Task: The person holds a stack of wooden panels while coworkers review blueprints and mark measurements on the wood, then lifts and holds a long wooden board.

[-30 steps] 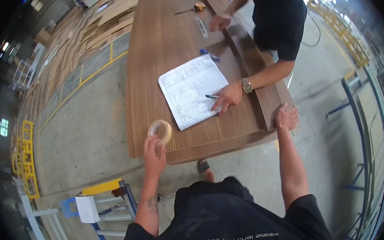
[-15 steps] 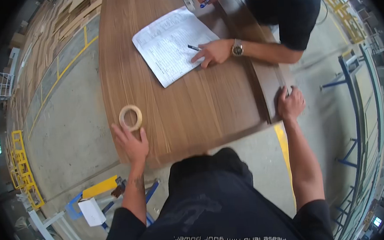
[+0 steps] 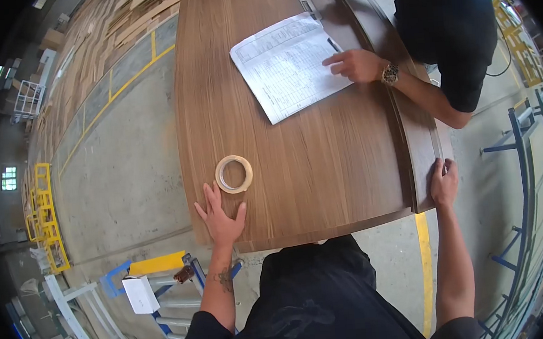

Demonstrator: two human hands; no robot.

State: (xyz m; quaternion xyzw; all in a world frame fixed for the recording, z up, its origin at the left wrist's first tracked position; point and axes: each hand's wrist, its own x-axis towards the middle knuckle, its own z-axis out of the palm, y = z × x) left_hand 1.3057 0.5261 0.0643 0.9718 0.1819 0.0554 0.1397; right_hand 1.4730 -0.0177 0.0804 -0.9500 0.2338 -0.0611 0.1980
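Observation:
My left hand (image 3: 223,221) lies with its fingers spread on a wood-grain panel (image 3: 323,172), near its left front corner. Just beyond the fingertips, a roll of tape (image 3: 234,174) rests flat on the panel. On the other side, my right hand (image 3: 444,183) has its fingers curled over the outer edge of a long wood-grain board (image 3: 424,183), which runs along the panel's right side. Printed sheets (image 3: 292,66) are spread farther up the panel. A dark pen (image 3: 334,45) is at their right edge.
A co-worker in a black shirt (image 3: 443,22) leans in from the upper right, one hand (image 3: 359,66) over the sheets. A metal level-like tool (image 3: 307,2) lies behind them. A white box (image 3: 140,294) and roller stand (image 3: 177,304) are at lower left, a blue rack (image 3: 523,169) at right.
The view has shifted, so the panel appears farther right and lower. The co-worker's nearer hand has pulled back from the sheets' middle; the other hand has moved away toward the top edge.

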